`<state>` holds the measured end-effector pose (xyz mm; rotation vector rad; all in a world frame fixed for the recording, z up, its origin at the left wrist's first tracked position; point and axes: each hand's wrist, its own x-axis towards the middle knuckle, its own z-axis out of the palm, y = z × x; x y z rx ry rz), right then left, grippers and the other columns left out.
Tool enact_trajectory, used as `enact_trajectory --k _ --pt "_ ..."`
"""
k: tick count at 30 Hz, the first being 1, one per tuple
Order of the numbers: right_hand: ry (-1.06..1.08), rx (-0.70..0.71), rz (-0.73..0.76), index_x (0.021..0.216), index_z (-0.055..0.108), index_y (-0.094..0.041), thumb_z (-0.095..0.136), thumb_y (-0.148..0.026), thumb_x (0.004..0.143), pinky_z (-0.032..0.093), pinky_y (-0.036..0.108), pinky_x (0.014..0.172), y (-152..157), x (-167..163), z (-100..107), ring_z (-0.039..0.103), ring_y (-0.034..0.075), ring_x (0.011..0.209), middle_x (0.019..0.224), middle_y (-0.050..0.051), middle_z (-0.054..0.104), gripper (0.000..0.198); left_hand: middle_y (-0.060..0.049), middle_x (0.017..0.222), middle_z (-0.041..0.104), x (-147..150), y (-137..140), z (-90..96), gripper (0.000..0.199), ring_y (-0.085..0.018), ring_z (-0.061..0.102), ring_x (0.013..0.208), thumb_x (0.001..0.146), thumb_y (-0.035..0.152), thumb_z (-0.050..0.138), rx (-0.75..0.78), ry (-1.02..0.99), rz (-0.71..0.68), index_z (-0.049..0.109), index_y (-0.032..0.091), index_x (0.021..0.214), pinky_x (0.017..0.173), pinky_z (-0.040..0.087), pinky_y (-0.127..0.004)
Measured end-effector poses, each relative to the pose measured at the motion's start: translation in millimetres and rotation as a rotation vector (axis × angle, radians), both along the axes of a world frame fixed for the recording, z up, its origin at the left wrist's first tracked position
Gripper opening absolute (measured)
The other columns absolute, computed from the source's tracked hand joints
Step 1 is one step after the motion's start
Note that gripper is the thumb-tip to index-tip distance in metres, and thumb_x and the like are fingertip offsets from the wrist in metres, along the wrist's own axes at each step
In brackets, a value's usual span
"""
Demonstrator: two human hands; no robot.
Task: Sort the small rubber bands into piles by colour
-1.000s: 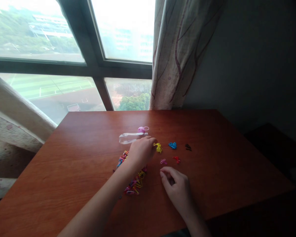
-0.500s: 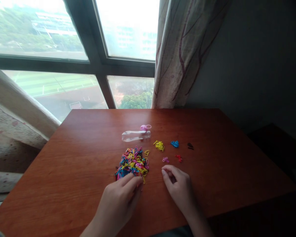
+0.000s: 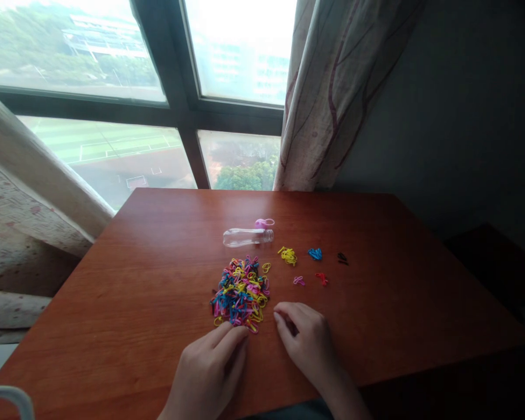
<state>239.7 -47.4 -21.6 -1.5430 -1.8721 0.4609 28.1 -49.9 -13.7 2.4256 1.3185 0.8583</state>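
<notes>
A mixed heap of small coloured rubber bands point(image 3: 240, 291) lies on the wooden table. My left hand point(image 3: 212, 367) is at the heap's near edge, its fingers curled and pressed together; whatever is in them is hidden. To the right of the heap, my right hand point(image 3: 308, 335) has thumb and forefinger pinched, and I cannot make out anything between the tips. Beyond it lie small sorted groups: yellow bands point(image 3: 287, 255), blue bands point(image 3: 315, 254), black bands point(image 3: 342, 258), pink bands point(image 3: 298, 280) and red bands point(image 3: 321, 279).
A clear plastic bottle point(image 3: 247, 237) lies on its side behind the heap, with a pink looped cap point(image 3: 263, 223) beside its neck. Part of a white curved object point(image 3: 13, 392) shows at the lower left. Window and curtains point(image 3: 324, 93) stand behind the table point(image 3: 114, 303).
My left hand has drawn back toward me from over the heap, uncovering its near part. My right hand has shifted left, closer to the heap. The view has moved slightly.
</notes>
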Motion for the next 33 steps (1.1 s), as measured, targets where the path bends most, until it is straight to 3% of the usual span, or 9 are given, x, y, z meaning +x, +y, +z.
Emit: enact_trajectory --k 5,13,22,33 --pt "0.027 -0.031 0.070 0.089 0.065 -0.023 0.054 -0.017 0.091 0.039 0.025 0.067 -2.2 -14.7 0.2 0.062 0.016 0.070 0.078 0.001 0.069 0.013 0.000 0.088 0.072 -4.7 0.0 -5.5 0.015 -0.014 0.070 0.073 0.092 0.020 0.051 -0.050 -0.088 0.075 0.064 0.024 0.100 0.064 0.053 -0.020" --pt "0.012 -0.024 0.120 0.098 0.066 -0.025 0.057 -0.019 0.092 0.040 0.026 0.071 -3.8 -39.5 0.4 0.065 0.018 0.077 0.086 0.000 0.072 0.012 0.000 0.087 0.072 -3.7 2.5 -5.5 0.013 -0.014 0.070 0.073 0.092 0.022 0.052 -0.058 -0.065 0.064 0.064 0.024 0.099 0.065 0.054 -0.021" --pt "0.043 -0.011 0.083 0.093 0.067 -0.024 0.056 -0.016 0.090 0.041 0.026 0.071 -2.3 -38.1 -2.2 0.065 0.018 0.076 0.084 0.000 0.072 0.014 0.000 0.085 0.071 -2.8 2.1 -2.7 0.013 -0.014 0.070 0.071 0.092 0.021 0.052 -0.068 -0.076 0.056 0.063 0.025 0.098 0.063 0.053 -0.021" --pt "0.227 -0.070 0.098 0.089 0.068 -0.023 0.059 -0.018 0.089 0.042 0.024 0.066 -2.9 -31.5 2.8 0.064 0.015 0.070 0.078 -0.002 0.071 0.011 -0.001 0.084 0.070 -3.8 2.0 -3.4 0.013 -0.014 0.069 0.070 0.092 0.022 0.053 -0.123 -0.100 0.068 0.065 0.024 0.098 0.065 0.054 -0.021"
